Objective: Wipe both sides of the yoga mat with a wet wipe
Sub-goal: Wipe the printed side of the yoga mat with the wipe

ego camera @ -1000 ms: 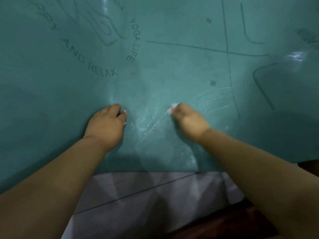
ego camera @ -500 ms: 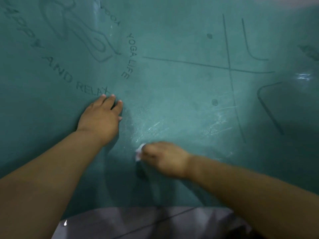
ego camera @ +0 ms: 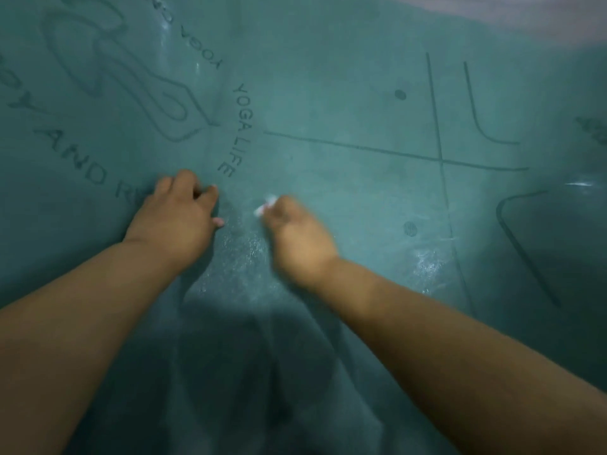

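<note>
A teal yoga mat (ego camera: 345, 103) fills nearly the whole view, printed with "YOGA LIFE", "AND RELAX", lines and dots. My right hand (ego camera: 297, 238) is curled round a small white wet wipe (ego camera: 266, 205), which shows only past the fingertips and is pressed on the mat. My left hand (ego camera: 175, 218) rests on the mat just left of it, over the "RELAX" print, fingers bent at the knuckles and holding nothing. A wet, shiny patch lies between and below the two hands.
A pale strip of floor (ego camera: 512, 14) shows beyond the mat's far edge at the top right. More wet streaks glisten at the right near a printed dot (ego camera: 410, 228). My shadow darkens the mat's near part.
My right hand with the wipe swept down toward me, then back up beside my left hand. My left hand slid a little farther up the mat. The view tilted so the near floor is out of sight.
</note>
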